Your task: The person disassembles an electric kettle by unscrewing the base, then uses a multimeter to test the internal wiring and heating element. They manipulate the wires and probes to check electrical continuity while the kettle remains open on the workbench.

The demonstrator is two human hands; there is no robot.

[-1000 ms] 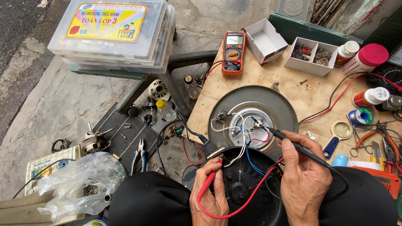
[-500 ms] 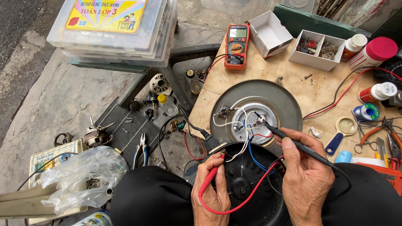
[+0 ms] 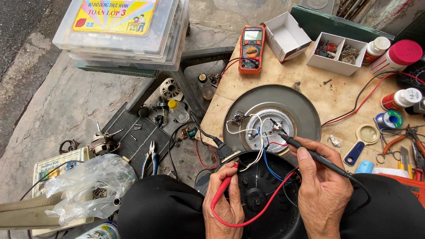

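**Two probes on an opened appliance base**

The left hand (image 3: 223, 208) pinches a red test probe (image 3: 222, 190) in a narrow grip, its tip at a terminal on the rim of the round black plastic housing (image 3: 261, 194) at the desk's near edge. The right hand (image 3: 322, 188) holds a black test probe (image 3: 310, 152) like a pen, its tip on a contact of the round grey metal plate (image 3: 301, 108), which lies flat on the pale wooden desk (image 3: 336, 95), just beyond the housing.

An orange multimeter (image 3: 251, 48) lies at the far edge, beside an open white cardboard box (image 3: 287, 35) and a two-compartment white box of small parts (image 3: 338, 55). A pink-capped white canister (image 3: 396, 56) stands far right. Far left, stacked clear plastic cases (image 3: 124, 37) carry a yellow rectangular label with rainbow stripes (image 3: 116, 15).
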